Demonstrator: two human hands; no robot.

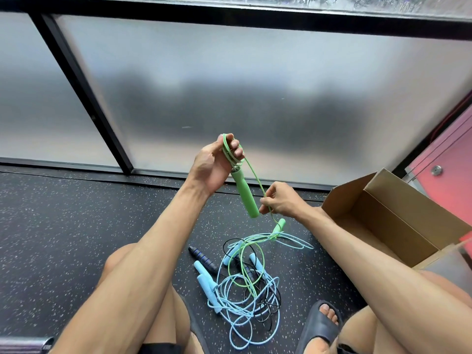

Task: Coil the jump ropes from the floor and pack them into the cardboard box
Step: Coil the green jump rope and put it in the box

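Observation:
My left hand (217, 164) is raised and holds a few loops of the green jump rope's cord, with one green handle (244, 194) hanging down from it. My right hand (279, 200) pinches the same green cord lower down. The cord runs on to the floor, where the second green handle (279, 225) lies. Below it a tangle of light blue ropes (240, 300) and a black rope with a black-and-blue handle (203, 259) lies between my legs. The open cardboard box (383, 218) stands to the right, with nothing visible inside.
Dark speckled rubber floor (76, 226) all around. A frosted glass wall with black frames (84, 88) stands close ahead. A pink panel (449, 175) is behind the box. My knees and a foot in a dark slide sandal (321, 325) flank the rope pile.

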